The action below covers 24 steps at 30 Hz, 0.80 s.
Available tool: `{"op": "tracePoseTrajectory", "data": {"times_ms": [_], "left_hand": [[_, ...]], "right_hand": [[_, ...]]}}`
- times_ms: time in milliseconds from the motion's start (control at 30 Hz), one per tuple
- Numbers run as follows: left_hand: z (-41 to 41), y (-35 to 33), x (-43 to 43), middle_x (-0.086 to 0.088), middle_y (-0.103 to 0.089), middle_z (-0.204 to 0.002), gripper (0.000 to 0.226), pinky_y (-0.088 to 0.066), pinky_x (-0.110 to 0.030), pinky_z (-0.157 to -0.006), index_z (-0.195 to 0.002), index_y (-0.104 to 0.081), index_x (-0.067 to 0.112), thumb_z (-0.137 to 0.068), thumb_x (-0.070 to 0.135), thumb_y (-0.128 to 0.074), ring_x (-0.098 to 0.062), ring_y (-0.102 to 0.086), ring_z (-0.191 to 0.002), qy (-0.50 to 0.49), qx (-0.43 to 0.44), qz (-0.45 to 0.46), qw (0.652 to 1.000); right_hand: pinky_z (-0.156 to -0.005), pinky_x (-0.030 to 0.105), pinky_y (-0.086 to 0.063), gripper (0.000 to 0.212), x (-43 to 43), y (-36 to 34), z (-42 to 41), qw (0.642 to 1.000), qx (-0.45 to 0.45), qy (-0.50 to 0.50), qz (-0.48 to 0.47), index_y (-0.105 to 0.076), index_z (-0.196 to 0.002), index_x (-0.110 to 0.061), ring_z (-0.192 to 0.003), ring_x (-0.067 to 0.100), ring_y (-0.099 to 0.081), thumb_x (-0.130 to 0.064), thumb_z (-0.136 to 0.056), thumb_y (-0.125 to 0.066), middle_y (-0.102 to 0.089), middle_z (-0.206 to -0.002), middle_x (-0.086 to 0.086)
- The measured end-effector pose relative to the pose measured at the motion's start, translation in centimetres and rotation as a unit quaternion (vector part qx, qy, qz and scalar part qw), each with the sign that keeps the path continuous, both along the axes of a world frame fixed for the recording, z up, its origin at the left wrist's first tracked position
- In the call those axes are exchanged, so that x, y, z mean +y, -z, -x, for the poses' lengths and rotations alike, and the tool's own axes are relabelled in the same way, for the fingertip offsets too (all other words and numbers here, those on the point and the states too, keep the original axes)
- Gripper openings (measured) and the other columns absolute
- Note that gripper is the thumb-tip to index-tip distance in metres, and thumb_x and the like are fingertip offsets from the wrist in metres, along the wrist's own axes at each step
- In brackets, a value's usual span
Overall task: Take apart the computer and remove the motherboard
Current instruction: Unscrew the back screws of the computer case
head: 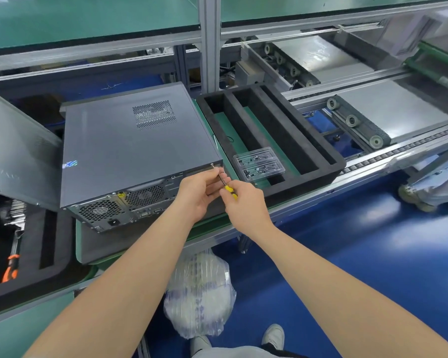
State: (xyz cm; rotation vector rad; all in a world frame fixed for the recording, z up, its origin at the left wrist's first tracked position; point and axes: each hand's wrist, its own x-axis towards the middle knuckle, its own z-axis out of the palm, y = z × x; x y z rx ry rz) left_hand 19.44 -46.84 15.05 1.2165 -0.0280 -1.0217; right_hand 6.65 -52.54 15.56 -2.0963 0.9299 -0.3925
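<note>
My left hand (199, 192) pinches the thin metal shaft of the screwdriver (229, 189) to steady it. My right hand (243, 202) is curled round its yellow handle, just near of the left. The tip sits on a screw (212, 164) at the top right corner of the computer's (130, 151) rear face.

The computer lies on its side on the tabletop (224, 161), rear panel toward me, with fan grilles and a power socket showing. Its big grey cover is on, so the motherboard is shut inside and I cannot see it.

By my reckoning I am at the very start. This cover screw is not out yet and any others must follow. Then the cover has to come off, and whatever holds the board must be freed before it lifts out.

To the right sits a black foam tray (308, 140) with long slots. A clear plastic box (259, 164) holding small dark bits rests in it, handy for the screw.
</note>
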Motion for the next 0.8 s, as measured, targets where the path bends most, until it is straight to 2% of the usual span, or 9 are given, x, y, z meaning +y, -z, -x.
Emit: {"op": "tracePoseTrajectory", "data": {"times_ms": [100,167,233,333,433,500,600,700,800], "left_hand": [[0.3,-0.1,-0.3,-0.007,-0.079,-0.092,0.02,-0.06,-0.028,-0.066,-0.108,-0.076,0.003,-0.094,0.017,-0.074,-0.017,-0.077,-0.081,-0.011,-0.012,-0.015,1.0],[0.2,-0.1,-0.5,-0.008,-0.079,-0.091,0.016,-0.06,-0.027,-0.063,-0.106,-0.076,0.002,-0.094,0.013,-0.073,-0.017,-0.077,-0.079,-0.023,-0.016,-0.028,0.999],[-0.1,-0.1,-0.6,-0.008,-0.079,-0.088,0.012,-0.059,-0.026,-0.061,-0.103,-0.075,0.001,-0.095,0.009,-0.071,-0.018,-0.077,-0.078,-0.027,-0.013,-0.035,0.999],[-0.4,-0.2,-0.9,-0.007,-0.078,-0.084,0.011,-0.059,-0.03,-0.065,-0.102,-0.074,0.002,-0.097,0.007,-0.067,-0.018,-0.076,-0.076,-0.019,-0.011,-0.042,0.999],[-0.3,-0.4,-1.2,-0.005,-0.078,-0.08,0.012,-0.06,-0.028,-0.065,-0.103,-0.073,0.002,-0.099,0.007,-0.063,-0.015,-0.077,-0.074,-0.014,0.006,-0.03,0.999],[-0.2,-0.5,-1.3,-0.003,-0.077,-0.076,0.012,-0.06,-0.025,-0.06,-0.103,-0.072,0.002,-0.101,0.007,-0.061,-0.013,-0.076,-0.071,-0.01,0.014,-0.019,1.0],[-0.2,-0.4,-1.2,-0.002,-0.077,-0.078,0.016,-0.057,-0.024,-0.056,-0.104,-0.071,0.004,-0.103,0.007,-0.056,-0.012,-0.077,-0.073,-0.003,0.015,-0.014,1.0],[-0.3,-0.3,-1.0,-0.002,-0.078,-0.084,0.02,-0.058,-0.026,-0.06,-0.106,-0.071,0.005,-0.105,0.007,-0.052,-0.013,-0.077,-0.08,0.007,0.014,-0.005,1.0],[-0.4,-0.2,-0.7,-0.004,-0.079,-0.091,0.022,-0.061,-0.029,-0.065,-0.112,-0.071,0.004,-0.106,0.007,-0.05,-0.015,-0.078,-0.085,0.011,0.034,0.012,0.999]], "right_hand": [[-0.083,0.034,-0.059,0.042,0.5,0.4,-0.1,0.998,0.006,-0.004,0.063,-0.056,-0.147,-0.028,-0.091,0.02,-0.069,-0.028,-0.105,-0.056,-0.074,-0.106,0.004],[-0.079,0.034,-0.058,0.033,0.5,0.3,-0.2,0.999,-0.008,-0.003,0.049,-0.066,-0.134,-0.023,-0.085,0.018,-0.068,-0.03,-0.103,-0.058,-0.075,-0.101,0.003],[-0.06,0.034,-0.051,0.028,-0.1,0.0,-0.5,0.99,-0.042,0.02,-0.135,-0.071,-0.108,-0.012,-0.065,0.017,-0.061,-0.037,-0.101,-0.06,-0.071,-0.084,0.007],[-0.039,0.024,-0.03,0.044,-1.2,-0.9,0.2,0.825,-0.115,0.03,-0.552,-0.066,-0.101,-0.007,-0.046,0.012,-0.041,-0.051,-0.101,-0.059,-0.056,-0.068,0.006],[-0.036,0.017,-0.025,0.046,-2.2,-1.1,1.5,0.708,-0.133,-0.008,-0.694,-0.069,-0.109,-0.005,-0.044,0.006,-0.033,-0.046,-0.107,-0.047,-0.051,-0.068,0.002],[-0.035,0.014,-0.022,0.044,-2.2,-1.2,1.9,0.663,-0.145,-0.011,-0.734,-0.069,-0.11,-0.004,-0.04,0.004,-0.032,-0.04,-0.109,-0.045,-0.048,-0.065,0.0],[-0.035,0.017,-0.019,0.035,-2.0,-1.3,1.6,0.714,-0.143,-0.011,-0.685,-0.063,-0.105,-0.005,-0.04,0.005,-0.029,-0.036,-0.109,-0.046,-0.046,-0.065,0.001],[-0.038,0.022,-0.021,0.034,-1.5,-1.3,1.2,0.852,-0.093,-0.002,-0.516,-0.061,-0.102,-0.001,-0.042,0.01,-0.033,-0.033,-0.109,-0.048,-0.052,-0.065,0.006],[-0.044,0.028,-0.038,0.035,-0.8,-1.6,0.8,0.97,-0.022,-0.002,-0.242,-0.068,-0.092,-0.002,-0.046,0.016,-0.048,-0.031,-0.104,-0.052,-0.064,-0.062,0.007]]}}
